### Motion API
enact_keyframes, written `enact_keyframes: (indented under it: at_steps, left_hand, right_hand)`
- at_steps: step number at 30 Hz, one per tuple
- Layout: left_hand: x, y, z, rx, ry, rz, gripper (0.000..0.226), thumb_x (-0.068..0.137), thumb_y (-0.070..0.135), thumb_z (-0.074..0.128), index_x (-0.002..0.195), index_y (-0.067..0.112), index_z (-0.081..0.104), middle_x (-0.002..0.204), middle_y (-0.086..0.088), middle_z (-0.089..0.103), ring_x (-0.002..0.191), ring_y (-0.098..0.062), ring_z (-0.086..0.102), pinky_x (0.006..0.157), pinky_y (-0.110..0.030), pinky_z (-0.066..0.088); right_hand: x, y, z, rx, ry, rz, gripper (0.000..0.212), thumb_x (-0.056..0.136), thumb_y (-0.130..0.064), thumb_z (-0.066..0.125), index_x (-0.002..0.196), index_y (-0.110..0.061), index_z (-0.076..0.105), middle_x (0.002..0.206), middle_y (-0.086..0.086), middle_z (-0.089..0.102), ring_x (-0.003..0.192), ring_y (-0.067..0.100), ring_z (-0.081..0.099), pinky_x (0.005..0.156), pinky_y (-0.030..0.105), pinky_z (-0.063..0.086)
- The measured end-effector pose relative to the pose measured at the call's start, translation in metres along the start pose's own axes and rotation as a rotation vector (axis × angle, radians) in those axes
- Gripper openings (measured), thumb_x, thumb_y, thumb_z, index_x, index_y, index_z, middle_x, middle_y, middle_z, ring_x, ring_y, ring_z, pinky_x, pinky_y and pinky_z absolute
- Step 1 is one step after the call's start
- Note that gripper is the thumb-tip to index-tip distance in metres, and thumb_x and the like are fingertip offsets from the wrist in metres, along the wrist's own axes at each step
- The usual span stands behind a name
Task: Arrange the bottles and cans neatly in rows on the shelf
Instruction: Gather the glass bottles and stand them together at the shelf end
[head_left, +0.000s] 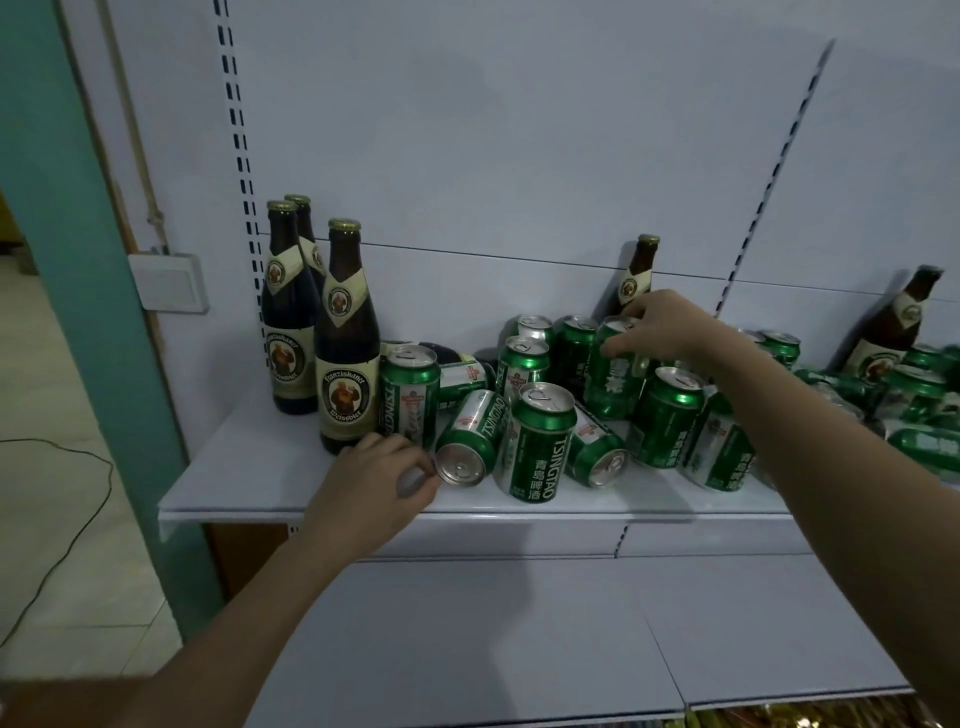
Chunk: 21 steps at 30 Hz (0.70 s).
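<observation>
My right hand (657, 325) grips a tilted can (613, 371) mid-pile, back of the shelf (249, 488). Left hand (379, 480), fingers curled, holds nothing, touching the rim of a lying can (470, 441). Risk: pulling mine topples neighbours; the lying one could roll off the edge.

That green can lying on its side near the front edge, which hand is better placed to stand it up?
The left hand: its fingertips are already at the tipped can, while the right hand grips an upright can farther back.
</observation>
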<state>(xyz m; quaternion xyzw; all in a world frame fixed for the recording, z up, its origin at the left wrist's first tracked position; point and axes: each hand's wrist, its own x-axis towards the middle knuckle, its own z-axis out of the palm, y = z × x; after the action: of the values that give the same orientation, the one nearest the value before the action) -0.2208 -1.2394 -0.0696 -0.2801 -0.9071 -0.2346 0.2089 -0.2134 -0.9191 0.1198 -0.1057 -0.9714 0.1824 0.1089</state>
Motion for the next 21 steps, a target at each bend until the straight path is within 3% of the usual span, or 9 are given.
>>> enact_keyframes:
  at_steps: [4,7,9,17,19,21]
  left_hand:
    - [-0.001,-0.002,0.003,0.031,0.017,0.022,0.046,0.084,0.058,0.040,0.092,0.026,0.071,0.095,0.013,0.064,0.087,-0.014,0.050,0.073,-0.036,0.047]
    - [-0.001,-0.002,0.003,0.054,0.024,0.031,0.045,0.084,0.057,0.040,0.092,0.026,0.071,0.094,0.012,0.064,0.086,-0.014,0.050,0.072,-0.035,0.046]
    - [-0.001,-0.003,0.004,0.054,0.028,0.034,0.044,0.084,0.057,0.040,0.091,0.026,0.070,0.094,0.013,0.063,0.085,-0.013,0.048,0.071,-0.034,0.044]
    - [-0.003,0.000,0.000,0.018,0.020,0.032,0.042,0.084,0.057,0.041,0.093,0.028,0.070,0.096,0.015,0.062,0.088,-0.010,0.047,0.075,-0.034,0.045]
    - [-0.002,0.001,-0.004,-0.109,0.033,-0.008,0.041,0.084,0.056,0.044,0.094,0.027,0.070,0.095,0.018,0.061,0.090,-0.009,0.048,0.077,-0.032,0.045]
    - [-0.001,0.000,-0.010,-0.294,0.074,-0.079,0.031,0.085,0.050,0.053,0.095,0.025,0.070,0.095,0.020,0.059,0.094,-0.008,0.050,0.080,-0.028,0.044]
  right_hand:
    - [0.013,0.004,-0.004,-0.090,-0.085,0.035,0.048,0.074,-0.041,0.083,0.101,-0.002,0.074,0.096,0.010,0.066,0.078,0.018,0.058,0.059,0.027,0.043]
    - [0.015,0.006,0.002,-0.128,-0.154,0.043,0.053,0.073,-0.040,0.085,0.106,0.000,0.074,0.111,0.015,0.070,0.100,0.028,0.065,0.081,0.037,0.054]
    - [0.014,0.006,0.010,-0.159,-0.202,0.039,0.054,0.073,-0.037,0.086,0.108,0.002,0.073,0.117,0.017,0.070,0.107,0.031,0.064,0.094,0.042,0.053]
    - [0.009,0.004,0.016,-0.208,-0.287,0.004,0.062,0.080,-0.033,0.082,0.130,-0.002,0.061,0.130,0.013,0.063,0.117,0.031,0.058,0.103,0.043,0.044]
    - [0.008,0.001,0.016,-0.199,-0.225,-0.017,0.054,0.082,-0.030,0.080,0.126,-0.003,0.064,0.124,0.013,0.065,0.111,0.030,0.059,0.097,0.041,0.047]
    - [0.007,-0.006,0.014,-0.127,-0.026,-0.059,0.035,0.087,-0.026,0.075,0.113,-0.004,0.070,0.111,0.012,0.069,0.099,0.027,0.062,0.085,0.037,0.050]
